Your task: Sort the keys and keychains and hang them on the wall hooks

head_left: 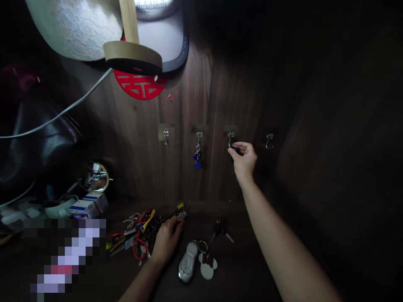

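My right hand (pixel 244 159) is raised to the third wall hook (pixel 231 136), its thumb and fingers pinching a small dark-blue set of keys at the hook's tip. Most of that set is hidden by the fingers. My left hand (pixel 167 238) lies low at the right edge of a pile of keys (pixel 141 226), fingers curled over keys beside a yellow tag (pixel 180 206). From the second hook (pixel 199 135) hangs a bunch with blue fobs (pixel 197 161). Between my arms lie a silver car-shaped fob (pixel 188 262), a white mouse-head charm (pixel 207 267) and two dark keys (pixel 222 231).
The first hook (pixel 166 136) and fourth hook (pixel 270 141) carry nothing. Above hang a cap (pixel 160 37) and a red cut-out ornament (pixel 138 86). At left stand a round mirror (pixel 94 177), small boxes (pixel 85 207) and a dark bag (pixel 40 130). A white cable (pixel 78 100) crosses there.
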{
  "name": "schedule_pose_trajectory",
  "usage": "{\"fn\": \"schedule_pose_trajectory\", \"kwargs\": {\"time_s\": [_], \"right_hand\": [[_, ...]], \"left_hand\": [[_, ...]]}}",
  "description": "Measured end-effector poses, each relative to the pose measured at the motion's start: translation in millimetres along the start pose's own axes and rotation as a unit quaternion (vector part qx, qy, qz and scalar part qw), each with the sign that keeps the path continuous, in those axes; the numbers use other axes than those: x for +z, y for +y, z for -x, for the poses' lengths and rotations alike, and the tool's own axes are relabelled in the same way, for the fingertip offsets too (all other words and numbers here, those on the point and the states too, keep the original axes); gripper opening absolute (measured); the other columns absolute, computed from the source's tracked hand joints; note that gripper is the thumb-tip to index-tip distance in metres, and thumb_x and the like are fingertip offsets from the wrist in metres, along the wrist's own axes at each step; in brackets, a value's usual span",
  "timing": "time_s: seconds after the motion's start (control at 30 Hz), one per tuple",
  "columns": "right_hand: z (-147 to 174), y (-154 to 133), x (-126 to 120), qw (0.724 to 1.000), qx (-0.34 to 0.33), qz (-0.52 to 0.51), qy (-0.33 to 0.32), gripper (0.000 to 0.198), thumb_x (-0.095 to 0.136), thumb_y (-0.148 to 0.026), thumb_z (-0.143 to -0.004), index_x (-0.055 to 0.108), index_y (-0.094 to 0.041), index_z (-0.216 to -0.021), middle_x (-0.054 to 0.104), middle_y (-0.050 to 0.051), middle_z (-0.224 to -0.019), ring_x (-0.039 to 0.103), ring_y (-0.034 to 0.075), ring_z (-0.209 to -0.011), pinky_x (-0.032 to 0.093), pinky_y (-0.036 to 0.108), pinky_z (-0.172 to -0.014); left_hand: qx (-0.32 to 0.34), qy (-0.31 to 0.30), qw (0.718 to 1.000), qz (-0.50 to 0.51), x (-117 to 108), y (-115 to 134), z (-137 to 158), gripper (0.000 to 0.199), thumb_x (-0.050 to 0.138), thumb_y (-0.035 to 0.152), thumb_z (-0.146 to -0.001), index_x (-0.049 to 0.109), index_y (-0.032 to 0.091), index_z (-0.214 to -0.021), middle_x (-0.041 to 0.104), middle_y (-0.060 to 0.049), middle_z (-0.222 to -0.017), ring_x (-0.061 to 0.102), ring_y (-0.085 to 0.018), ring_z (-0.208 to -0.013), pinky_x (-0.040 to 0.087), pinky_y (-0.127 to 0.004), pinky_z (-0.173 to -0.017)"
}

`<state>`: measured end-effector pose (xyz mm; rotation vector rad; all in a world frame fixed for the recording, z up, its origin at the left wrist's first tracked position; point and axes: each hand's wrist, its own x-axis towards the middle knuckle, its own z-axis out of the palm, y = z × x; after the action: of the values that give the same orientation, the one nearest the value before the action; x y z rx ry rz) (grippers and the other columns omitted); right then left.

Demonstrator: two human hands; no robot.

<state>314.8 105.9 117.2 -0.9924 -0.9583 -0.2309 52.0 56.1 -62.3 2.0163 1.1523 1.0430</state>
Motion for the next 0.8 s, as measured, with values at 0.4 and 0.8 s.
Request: {"fn": "schedule_pose_trajectory", "kwargs": {"time_s": [0.4, 0.8], "right_hand": [[17.0, 16.0, 3.0, 0.999, 0.038, 0.016, 0.014, 0.034, 0.067, -0.022, -0.061, 0.053, -0.018, -0.091, 0.060, 0.002, -0.083, 0.057, 0.017, -0.081, 0.044, 0.033, -0.080], [54.1, 26.6, -17.8, 0.995, 0.092, 0.019, -0.027, 0.042, 0.068, -0.029, -0.061, 0.052, -0.019, -0.098, 0.060, 0.005, -0.090, 0.056, 0.019, -0.085, 0.044, 0.032, -0.072]], "left_hand": [[0.000, 0.001, 1.000, -0.006, -0.3, -0.5, -0.5, 0.021, 0.044, 0.032, -0.084, 0.062, 0.022, -0.086, 0.069, -0.003, -0.086, 0.064, -0.019, -0.083, 0.045, -0.027, -0.075], [0.014, 0.005, 1.000, -0.015, -0.5, 0.1, 0.0, 0.019, 0.045, 0.030, -0.084, 0.062, 0.023, -0.084, 0.068, -0.002, -0.084, 0.063, -0.018, -0.081, 0.044, -0.026, -0.073]]}}
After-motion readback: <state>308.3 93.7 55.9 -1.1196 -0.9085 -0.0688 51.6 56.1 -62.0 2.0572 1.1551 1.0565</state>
